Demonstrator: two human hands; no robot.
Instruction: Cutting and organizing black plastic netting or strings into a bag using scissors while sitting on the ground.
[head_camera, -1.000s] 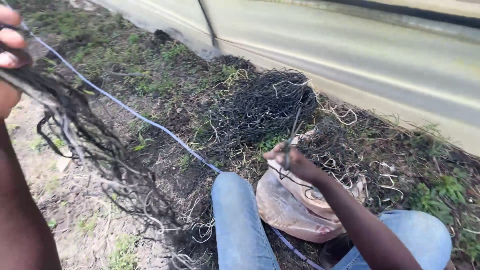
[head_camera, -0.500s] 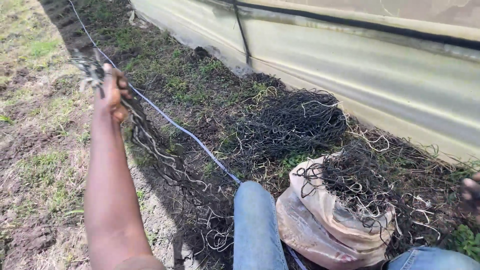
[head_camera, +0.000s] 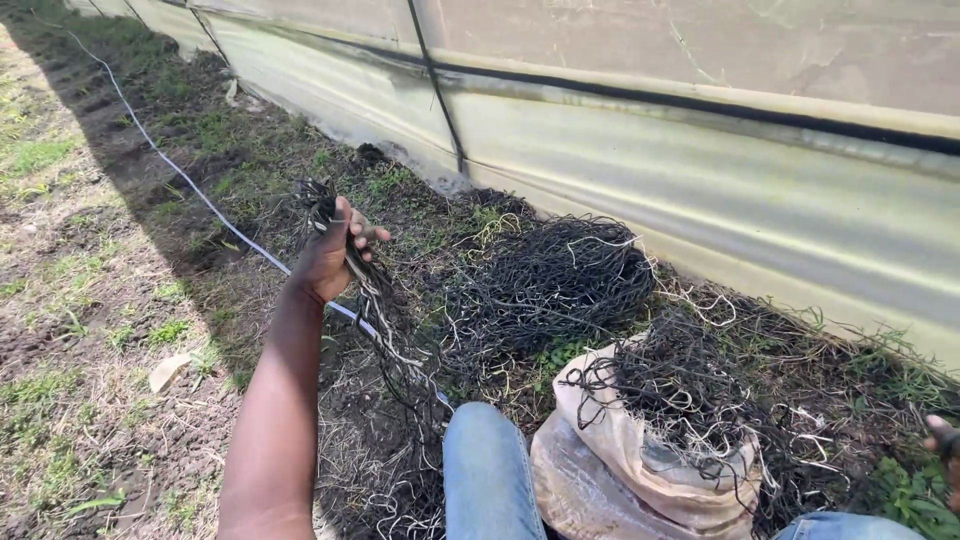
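Beside the greenhouse wall (head_camera: 700, 200), left hand (head_camera: 335, 255) grips tangled cords (head_camera: 385, 310); right hand's (head_camera: 945, 445) grip unclear.

We see a tangled bundle of dark strings (head_camera: 375, 300), thin and wiry with some pale strands, gripped at its top in the left hand (head_camera: 330, 255) and hanging down toward the soil beside the knee.

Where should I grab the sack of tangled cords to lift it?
Grip the sack by its folded-down rim, coming from above on the near side. The cords spill over the far edge, while the near rim shows bare, bunched fabric that a hand could pinch.
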